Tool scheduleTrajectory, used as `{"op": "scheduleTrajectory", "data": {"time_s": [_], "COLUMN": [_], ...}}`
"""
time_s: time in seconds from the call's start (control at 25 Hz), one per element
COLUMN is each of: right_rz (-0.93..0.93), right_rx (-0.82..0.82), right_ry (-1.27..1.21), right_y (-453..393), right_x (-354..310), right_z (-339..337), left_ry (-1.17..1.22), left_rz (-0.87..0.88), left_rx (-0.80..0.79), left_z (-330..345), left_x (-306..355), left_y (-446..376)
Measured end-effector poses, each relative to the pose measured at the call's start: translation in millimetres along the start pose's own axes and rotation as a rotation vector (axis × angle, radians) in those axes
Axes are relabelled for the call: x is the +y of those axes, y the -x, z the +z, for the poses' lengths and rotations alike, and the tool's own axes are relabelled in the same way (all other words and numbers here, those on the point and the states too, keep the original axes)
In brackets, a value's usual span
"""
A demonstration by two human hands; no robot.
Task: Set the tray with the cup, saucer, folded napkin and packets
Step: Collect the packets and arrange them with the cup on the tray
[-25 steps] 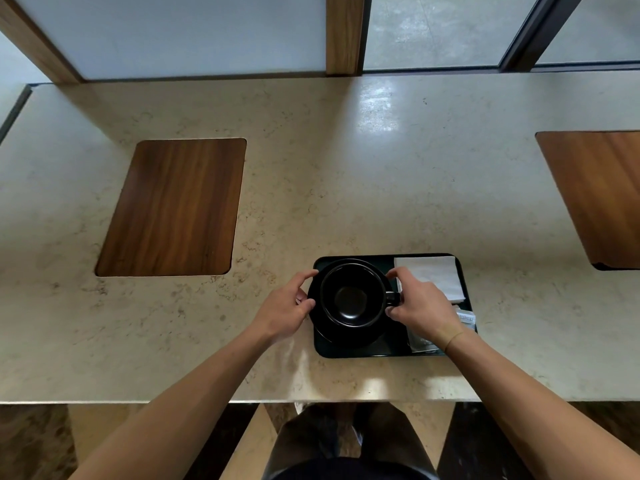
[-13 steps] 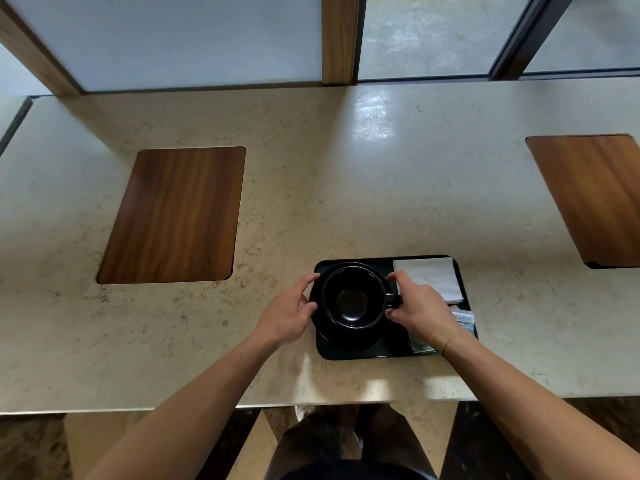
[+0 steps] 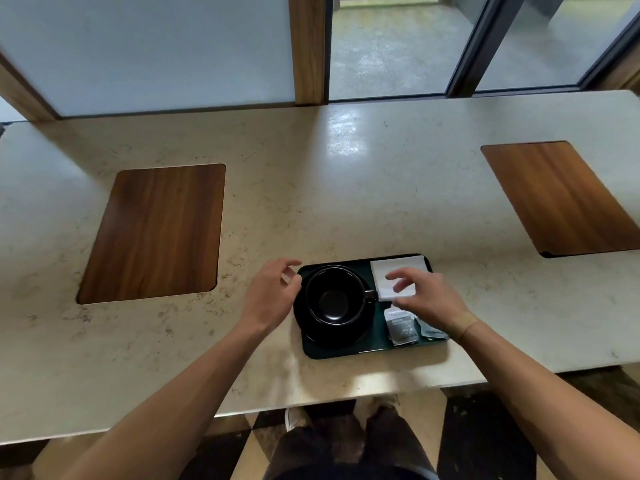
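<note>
1. On the dark tray (image 3: 360, 351) at the near edge of the stone counter (image 3: 346, 188), the black cup (image 3: 334, 296) sits upright in its black saucer (image 3: 311, 336), filling the tray's left half, handle pointing right.
2. Half a second ago both hands were closed round this pair, the left at the saucer's rim and the right at the cup's handle. Now both have let go and lifted clear.
3. The left hand (image 3: 272, 294) hovers just beside the saucer's left edge, fingers spread and loosely bent, holding nothing.
4. The right hand (image 3: 427, 299) hangs over the tray's right half, fingers apart and relaxed, empty; it overlaps the folded white napkin (image 3: 388, 275) in view, but I cannot tell whether it touches it.
5. The napkin lies flat in the far right corner of the tray. Two packets lie below it: a grey packet (image 3: 401, 327) and a darker packet (image 3: 429, 332), partly hidden by the right wrist.
6. What the release means, as I judge it: cup and saucer are placed, and all four items are on the tray, so the setting looks essentially complete.
7. Any remaining work seems to be small tidying, perhaps of the napkin or packets under the right hand.
8. Two wooden inlays (image 3: 152, 233) flank the tray, well apart from it.
</note>
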State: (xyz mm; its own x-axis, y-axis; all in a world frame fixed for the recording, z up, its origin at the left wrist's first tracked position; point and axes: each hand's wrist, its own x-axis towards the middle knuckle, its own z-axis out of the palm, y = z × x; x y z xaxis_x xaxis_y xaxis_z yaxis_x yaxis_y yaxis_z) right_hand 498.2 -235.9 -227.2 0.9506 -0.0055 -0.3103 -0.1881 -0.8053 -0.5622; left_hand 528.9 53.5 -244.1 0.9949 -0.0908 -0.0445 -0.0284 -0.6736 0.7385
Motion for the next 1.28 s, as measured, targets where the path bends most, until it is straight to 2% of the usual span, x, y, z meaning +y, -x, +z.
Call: {"op": "scheduleTrajectory", "data": {"time_s": [0.16, 0.28, 0.4, 0.56, 0.84, 1.04, 1.28], "right_rz": [-0.035, -0.095, -0.170, -0.211, -0.329, -0.342, -0.322], "right_rx": [0.205, 0.245, 0.225, 0.111, -0.048, -0.026, -0.015], "right_ry": [-0.023, 0.007, 0.085, 0.222, 0.304, 0.418, 0.546], "right_y": [-9, -17, -27, -40, -41, -47, -50], "right_x": [18, 41, 67, 88, 99, 94, 90], "right_z": [-31, -51, -67, -76, -42, -21, -11], "left_ry": [0.039, 0.019, -0.078, -0.236, -0.610, -0.855, -0.925], "left_rz": [0.113, 0.159, 0.192, 0.172, 0.101, 0.127, 0.175], "left_rx": [0.021, 0.045, 0.030, -0.057, -0.178, -0.288, -0.301], "left_z": [12, 32, 57, 91, 124, 145, 153], "left_x": [42, 75, 106, 133, 124, 113, 107], "left_y": [-7, -11, -17, -25, -23, -33, -37]}}
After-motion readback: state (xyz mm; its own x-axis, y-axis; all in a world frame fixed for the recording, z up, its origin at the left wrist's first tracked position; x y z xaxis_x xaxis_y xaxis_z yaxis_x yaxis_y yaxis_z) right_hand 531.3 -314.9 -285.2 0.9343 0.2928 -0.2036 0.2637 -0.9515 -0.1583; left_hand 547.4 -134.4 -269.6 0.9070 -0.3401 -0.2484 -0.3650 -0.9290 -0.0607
